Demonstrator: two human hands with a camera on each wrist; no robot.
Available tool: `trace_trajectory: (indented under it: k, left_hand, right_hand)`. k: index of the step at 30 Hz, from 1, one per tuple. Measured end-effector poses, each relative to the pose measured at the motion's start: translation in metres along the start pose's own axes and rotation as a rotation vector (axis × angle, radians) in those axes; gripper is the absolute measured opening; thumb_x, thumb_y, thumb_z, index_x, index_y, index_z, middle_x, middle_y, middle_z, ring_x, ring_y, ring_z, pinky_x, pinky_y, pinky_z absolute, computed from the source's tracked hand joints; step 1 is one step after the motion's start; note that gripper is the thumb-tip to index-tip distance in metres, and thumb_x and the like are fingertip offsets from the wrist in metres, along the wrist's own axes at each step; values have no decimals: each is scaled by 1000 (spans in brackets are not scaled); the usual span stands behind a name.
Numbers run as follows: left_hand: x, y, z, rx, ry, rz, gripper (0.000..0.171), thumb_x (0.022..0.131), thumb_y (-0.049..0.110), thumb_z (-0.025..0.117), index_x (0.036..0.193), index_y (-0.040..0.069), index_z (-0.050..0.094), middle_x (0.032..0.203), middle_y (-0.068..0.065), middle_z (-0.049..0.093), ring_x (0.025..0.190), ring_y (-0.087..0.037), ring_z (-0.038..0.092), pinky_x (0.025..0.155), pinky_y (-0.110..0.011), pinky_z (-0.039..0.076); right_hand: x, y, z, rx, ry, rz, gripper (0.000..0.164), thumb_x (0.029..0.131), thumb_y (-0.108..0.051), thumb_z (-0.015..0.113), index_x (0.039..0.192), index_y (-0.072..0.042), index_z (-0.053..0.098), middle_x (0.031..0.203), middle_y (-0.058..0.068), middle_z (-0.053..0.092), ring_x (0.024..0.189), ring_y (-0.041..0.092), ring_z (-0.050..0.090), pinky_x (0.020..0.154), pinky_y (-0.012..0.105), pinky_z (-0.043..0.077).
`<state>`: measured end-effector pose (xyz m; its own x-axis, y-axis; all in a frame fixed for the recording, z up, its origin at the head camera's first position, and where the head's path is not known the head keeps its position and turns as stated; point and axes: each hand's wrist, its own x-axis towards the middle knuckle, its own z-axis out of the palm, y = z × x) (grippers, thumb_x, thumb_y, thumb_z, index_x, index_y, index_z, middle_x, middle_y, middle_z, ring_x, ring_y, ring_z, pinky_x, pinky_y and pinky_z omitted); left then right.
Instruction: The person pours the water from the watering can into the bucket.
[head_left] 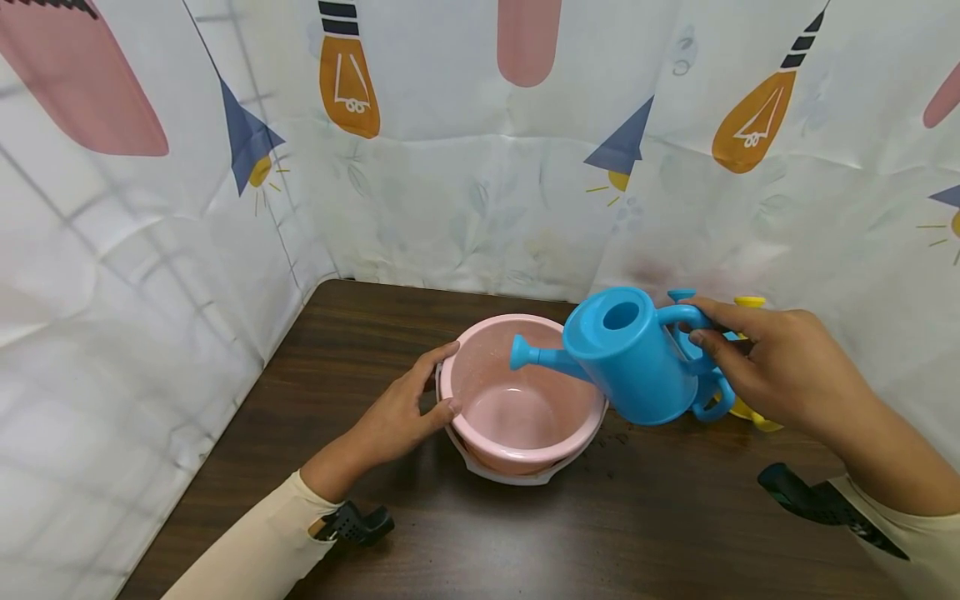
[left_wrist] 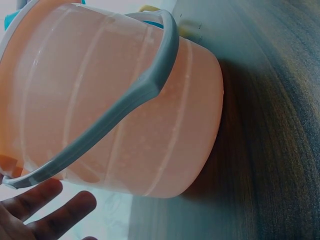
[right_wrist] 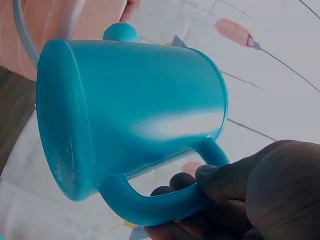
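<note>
My right hand (head_left: 787,358) grips the handle of a blue watering can (head_left: 637,367), fingers curled around it in the right wrist view. The can is raised and leans left, its spout (head_left: 551,358) over the opening of a pink bucket (head_left: 517,454). No stream shows at the spout. The bucket stands upright on the table, and its pale handle (left_wrist: 125,107) hangs down along the side. My left hand (head_left: 397,417) rests at the bucket's left rim, with thumb and forefinger tips on the edge. Other fingers (left_wrist: 65,215) extend, spread apart, beside the bucket in the left wrist view.
Behind the raised can stand a second blue watering can (head_left: 716,398) and a yellow one (head_left: 761,421), both partly hidden. Small wet spots dot the dark wooden table (head_left: 360,333) right of the bucket. A patterned white sheet (head_left: 450,208) hangs behind and at the left.
</note>
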<state>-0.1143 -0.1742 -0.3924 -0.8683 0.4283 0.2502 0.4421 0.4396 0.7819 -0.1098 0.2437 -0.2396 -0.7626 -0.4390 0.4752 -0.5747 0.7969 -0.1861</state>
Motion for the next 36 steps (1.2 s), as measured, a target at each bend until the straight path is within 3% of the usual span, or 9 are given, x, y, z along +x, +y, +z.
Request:
trace_trajectory:
  k: [7, 21, 30, 36]
  left_hand:
    - [0, 0, 0, 6, 7, -2, 72, 100, 41, 61, 161, 26, 26, 151, -11, 47, 125, -28, 59, 96, -51, 50]
    - [0, -1, 1, -5, 3, -2, 73, 100, 43, 60, 162, 26, 26, 150, -12, 48, 125, -32, 58, 96, -51, 50]
    - [0, -2, 1, 2, 13, 21, 74, 101, 52, 58, 161, 24, 26, 147, -11, 50, 121, -29, 60, 94, -47, 51]
    - [0, -2, 1, 0, 11, 18, 74, 101, 52, 58, 161, 25, 26, 148, -11, 49, 122, -28, 60, 94, -47, 51]
  right_hand:
    - [0, -1, 0, -2, -5, 3, 48, 82, 5, 80, 128, 9, 66, 110, 30, 71, 68, 37, 72, 57, 51, 55]
    - [-1, -1, 1, -7, -6, 7, 51, 82, 5, 80, 130, 7, 65, 110, 30, 71, 69, 40, 71, 58, 55, 55]
    - [0, 1, 1, -5, -6, 5, 49, 82, 4, 80, 130, 6, 66, 109, 28, 71, 66, 34, 71, 54, 42, 54]
    - [0, 1, 1, -3, -4, -5, 49, 82, 5, 80, 129, 7, 66, 110, 29, 71, 67, 36, 71, 56, 50, 55]
